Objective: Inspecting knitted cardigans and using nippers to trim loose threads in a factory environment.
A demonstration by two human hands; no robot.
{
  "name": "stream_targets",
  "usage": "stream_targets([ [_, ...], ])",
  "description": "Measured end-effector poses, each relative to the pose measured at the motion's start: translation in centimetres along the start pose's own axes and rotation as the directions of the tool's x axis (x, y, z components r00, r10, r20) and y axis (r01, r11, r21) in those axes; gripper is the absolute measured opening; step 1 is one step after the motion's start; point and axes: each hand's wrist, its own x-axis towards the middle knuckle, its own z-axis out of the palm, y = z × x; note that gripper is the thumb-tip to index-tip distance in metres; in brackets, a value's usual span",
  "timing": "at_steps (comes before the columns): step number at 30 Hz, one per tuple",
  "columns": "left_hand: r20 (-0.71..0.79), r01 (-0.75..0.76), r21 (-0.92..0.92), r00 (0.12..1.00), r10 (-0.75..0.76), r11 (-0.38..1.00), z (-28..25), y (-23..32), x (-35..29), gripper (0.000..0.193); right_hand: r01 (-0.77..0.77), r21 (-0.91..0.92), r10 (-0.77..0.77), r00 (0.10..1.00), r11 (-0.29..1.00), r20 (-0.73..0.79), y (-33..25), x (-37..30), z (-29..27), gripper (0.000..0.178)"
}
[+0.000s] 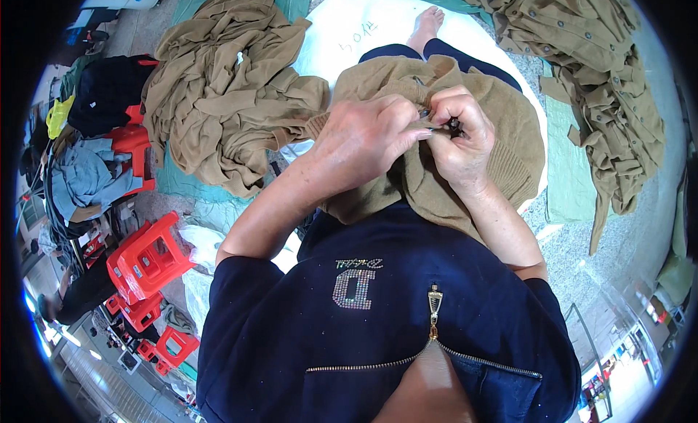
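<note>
A brown knit garment (509,143) with ribbed edges lies bunched across my lap. My left hand (367,139) is closed, pinching an edge of it between thumb and fingers. Close beside it, my right hand (463,136) is curled shut at the same edge, the two sets of fingertips nearly meeting. A small dark shiny thing (454,123) shows inside the curled right fingers; its kind is hard to make out. A stretch of ribbing (317,125) sticks out to the left from beneath my left hand.
A large heap of brown knit garments (225,81) lies to the left, and buttoned brown cardigans (582,30) are piled at the right. White sheeting (349,19) spreads under my legs. Red plastic stools (149,256) stand at the lower left, with clothes (91,168) draped over others.
</note>
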Motion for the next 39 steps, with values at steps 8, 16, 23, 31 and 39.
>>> stream_targets([
  [8,-0.136,-0.059,0.081,0.988,0.07,0.995,0.6,0.1,-0.4,0.028,0.068,-0.055,-0.07,0.997,0.996,-0.028,-0.1,0.2,0.2,0.03],
  [16,-0.033,0.214,-0.138,0.975,-0.221,0.967,0.0,0.0,-0.7,0.032,-0.243,-0.06,0.244,0.97,0.968,0.012,-0.4,-0.1,0.5,0.024],
  [23,-0.14,0.021,-0.008,0.99,-0.022,1.0,1.2,-0.2,-1.0,0.029,-0.089,0.025,0.089,0.996,0.996,0.025,0.5,0.2,0.2,0.026],
  [31,-0.092,0.091,-0.156,0.99,-0.106,0.983,0.6,-0.5,-0.4,0.028,-0.294,0.079,0.297,0.955,0.952,-0.022,-0.8,0.3,0.5,0.028],
  [39,0.06,0.349,-0.53,0.924,-0.377,0.773,-0.1,-0.4,-0.3,0.016,-0.169,0.034,0.164,0.98,0.985,0.116,0.4,1.0,-0.2,0.028],
])
